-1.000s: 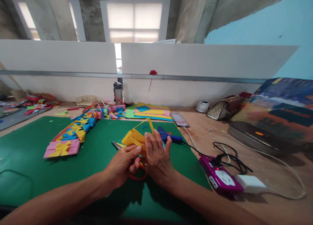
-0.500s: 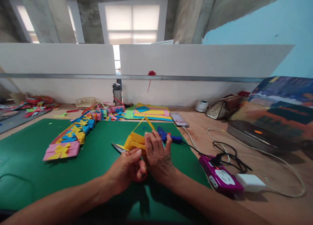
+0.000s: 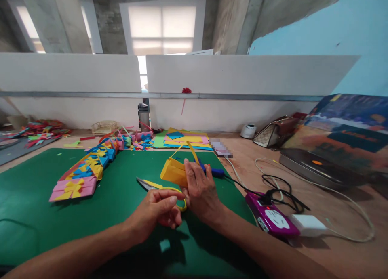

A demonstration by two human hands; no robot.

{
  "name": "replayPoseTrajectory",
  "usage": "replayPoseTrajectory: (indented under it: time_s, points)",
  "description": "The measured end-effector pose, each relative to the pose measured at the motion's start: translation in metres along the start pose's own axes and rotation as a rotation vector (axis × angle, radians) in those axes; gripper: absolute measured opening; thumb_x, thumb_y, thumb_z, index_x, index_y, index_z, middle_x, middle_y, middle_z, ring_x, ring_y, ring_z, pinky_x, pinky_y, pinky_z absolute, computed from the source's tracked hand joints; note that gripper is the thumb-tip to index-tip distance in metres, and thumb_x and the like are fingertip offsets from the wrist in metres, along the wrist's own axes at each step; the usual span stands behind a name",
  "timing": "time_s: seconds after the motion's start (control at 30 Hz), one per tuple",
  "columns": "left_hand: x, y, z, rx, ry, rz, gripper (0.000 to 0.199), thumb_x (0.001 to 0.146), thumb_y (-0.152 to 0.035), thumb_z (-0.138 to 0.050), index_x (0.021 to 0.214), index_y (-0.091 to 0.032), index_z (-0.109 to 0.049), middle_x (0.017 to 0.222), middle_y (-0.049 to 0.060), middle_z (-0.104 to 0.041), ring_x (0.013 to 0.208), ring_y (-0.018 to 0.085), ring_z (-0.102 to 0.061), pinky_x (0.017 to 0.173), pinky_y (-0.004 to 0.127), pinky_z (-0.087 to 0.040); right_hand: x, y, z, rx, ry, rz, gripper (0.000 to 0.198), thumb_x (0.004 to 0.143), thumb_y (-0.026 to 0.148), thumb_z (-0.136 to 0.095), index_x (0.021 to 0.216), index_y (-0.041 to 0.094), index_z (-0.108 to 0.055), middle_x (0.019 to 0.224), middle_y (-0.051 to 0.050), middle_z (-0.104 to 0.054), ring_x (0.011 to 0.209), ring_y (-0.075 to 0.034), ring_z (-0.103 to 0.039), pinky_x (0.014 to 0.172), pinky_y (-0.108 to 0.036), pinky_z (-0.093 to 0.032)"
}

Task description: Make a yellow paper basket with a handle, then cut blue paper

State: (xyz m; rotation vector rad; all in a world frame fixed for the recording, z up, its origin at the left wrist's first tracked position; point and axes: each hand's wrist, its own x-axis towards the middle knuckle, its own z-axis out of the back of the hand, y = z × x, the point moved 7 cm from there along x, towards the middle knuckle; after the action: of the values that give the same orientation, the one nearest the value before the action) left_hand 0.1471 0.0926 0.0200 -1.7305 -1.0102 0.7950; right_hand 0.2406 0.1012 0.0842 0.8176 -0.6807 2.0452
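My right hand (image 3: 201,192) grips a folded yellow paper basket (image 3: 172,170) with a thin handle strip, held just above the green cutting mat (image 3: 45,214). My left hand (image 3: 160,209) sits beside it, thumb and forefinger pinched on a thin curved yellow paper strip (image 3: 178,192). Scissors (image 3: 144,183) lie flat on the mat just left of both hands. A blue glue gun (image 3: 214,173) lies behind my right hand, partly hidden by it.
A row of pink, blue and yellow paper pieces (image 3: 81,176) runs along the mat's left. Stacked coloured sheets (image 3: 184,139) lie at the back. A purple device (image 3: 271,218), white adapter (image 3: 307,224) and cables (image 3: 281,188) are on the right, with a metal tray (image 3: 318,170).
My right hand lifted and turned the yellow basket away from me. My left hand let go of the basket, drew back and now pinches the yellow strip.
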Motion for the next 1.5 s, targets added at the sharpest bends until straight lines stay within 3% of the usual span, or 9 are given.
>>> replayPoseTrajectory:
  time_s: [0.07,0.13,0.27,0.43,0.83,1.07,1.2,1.33,1.5]
  points:
    - [0.005,-0.004,0.011,0.162,-0.079,-0.026,0.027,0.066,-0.038,-0.069,0.067,-0.011,-0.064,0.049,0.001,-0.059,0.043,0.009,-0.05,0.045,0.018,-0.038,0.0,-0.003,0.002,0.072,0.014,-0.024,0.064,0.072,0.015,-0.048,0.132,-0.001,-0.03,0.112,-0.022,-0.054,0.108,-0.03,-0.046,0.094,-0.053,-0.03]
    - [0.01,-0.015,0.023,0.247,-0.153,-0.122,0.027,0.061,-0.035,-0.073,0.06,-0.012,-0.06,0.048,-0.001,-0.057,0.045,0.008,-0.049,0.047,0.019,-0.039,0.0,-0.003,0.004,0.18,0.027,-0.027,0.066,0.072,0.015,-0.049,0.133,0.002,-0.028,0.115,-0.021,-0.054,0.109,-0.029,-0.046,0.095,-0.052,-0.03]
    - [0.012,-0.037,0.028,0.173,-0.074,-0.326,0.049,0.052,-0.03,-0.079,0.095,-0.017,-0.058,0.09,0.003,-0.065,0.081,0.018,-0.06,0.072,0.026,-0.047,-0.002,0.001,0.007,0.448,0.063,-0.03,0.059,0.073,0.02,-0.053,0.128,0.009,-0.033,0.115,-0.018,-0.055,0.108,-0.027,-0.049,0.094,-0.046,-0.035]
    - [0.005,-0.039,0.016,0.165,0.065,-0.32,0.062,0.053,-0.034,-0.078,0.107,-0.019,-0.052,0.102,0.006,-0.063,0.09,0.022,-0.06,0.078,0.029,-0.047,-0.004,0.008,0.005,0.649,0.149,-0.061,0.054,0.074,0.023,-0.055,0.124,0.015,-0.036,0.115,-0.014,-0.056,0.105,-0.023,-0.052,0.091,-0.041,-0.038]
    - [0.001,-0.041,0.018,0.202,0.012,-0.383,0.063,0.053,-0.03,-0.078,0.109,-0.021,-0.051,0.113,0.007,-0.058,0.099,0.025,-0.057,0.079,0.031,-0.048,-0.008,0.015,0.001,0.548,0.264,-0.057,0.055,0.077,0.024,-0.052,0.128,0.015,-0.033,0.124,-0.016,-0.052,0.116,-0.025,-0.046,0.1,-0.054,-0.019]
    - [-0.01,-0.053,0.018,0.561,-0.126,-0.609,0.052,0.061,-0.02,-0.072,0.108,-0.018,-0.047,0.112,0.012,-0.056,0.102,0.024,-0.054,0.088,0.033,-0.042,-0.009,0.015,-0.003,0.501,0.234,-0.02,0.042,0.078,0.025,-0.056,0.118,0.016,-0.047,0.12,-0.014,-0.055,0.115,-0.027,-0.045,0.098,-0.055,-0.019]
    - [-0.012,-0.062,0.025,0.858,-0.255,-0.752,0.048,0.059,-0.016,-0.07,0.104,-0.017,-0.052,0.104,0.011,-0.06,0.099,0.024,-0.054,0.09,0.033,-0.039,-0.005,0.007,0.001,0.652,0.2,-0.126,0.026,0.081,0.018,-0.05,0.107,0.017,-0.054,0.107,-0.01,-0.062,0.103,-0.023,-0.053,0.096,-0.05,-0.026]
    - [-0.009,-0.059,0.027,1.027,-0.203,-0.847,0.048,0.064,-0.015,-0.063,0.109,-0.018,-0.049,0.105,0.011,-0.06,0.096,0.023,-0.055,0.086,0.034,-0.041,-0.002,-0.005,0.004,0.903,0.199,-0.314,0.013,0.083,0.026,-0.05,0.086,0.018,-0.059,0.088,-0.004,-0.064,0.083,-0.017,-0.058,0.077,-0.031,-0.042]
    - [-0.004,-0.048,0.031,1.111,-0.169,-0.898,0.05,0.066,-0.018,-0.059,0.113,-0.017,-0.044,0.106,0.01,-0.057,0.096,0.023,-0.055,0.083,0.036,-0.044,-0.003,-0.005,-0.005,1.065,0.356,-0.465,0.011,0.075,0.027,-0.059,0.071,0.016,-0.06,0.072,0.001,-0.062,0.068,-0.013,-0.055,0.067,-0.024,-0.041]
